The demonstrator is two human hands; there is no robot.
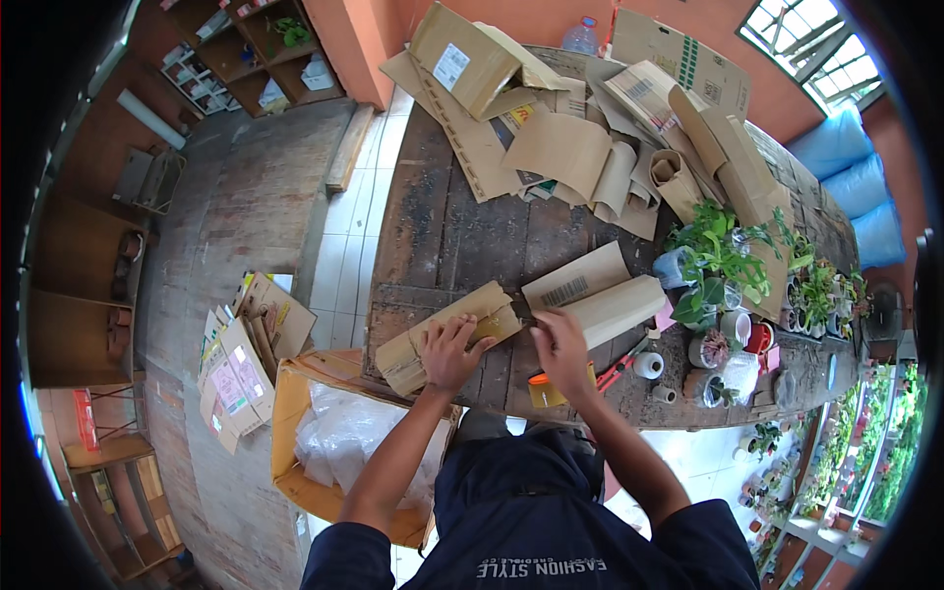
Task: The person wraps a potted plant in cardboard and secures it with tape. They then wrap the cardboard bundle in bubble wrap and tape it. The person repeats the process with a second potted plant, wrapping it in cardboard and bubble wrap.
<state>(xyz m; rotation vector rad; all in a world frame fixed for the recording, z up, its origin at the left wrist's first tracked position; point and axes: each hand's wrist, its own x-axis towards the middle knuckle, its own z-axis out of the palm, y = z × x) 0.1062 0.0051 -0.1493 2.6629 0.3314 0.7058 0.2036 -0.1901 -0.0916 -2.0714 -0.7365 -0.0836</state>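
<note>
Here a long strip of folded brown cardboard (521, 313) lies across the near part of the wooden table (442, 236), and the work looks to be mid-cut — a dark blade tip shows at the strip's middle. The left hand (450, 349) presses flat, fingers spread, on the strip's left half, pinning it. The right hand (560, 344) is closed around the cutting tool just right of the cut. The next stroke probably calls for steady downward pressure, with the pinning fingers clear of the blade. Beyond lie loose cardboard sheets (560, 138) and potted plants (723, 261).
</note>
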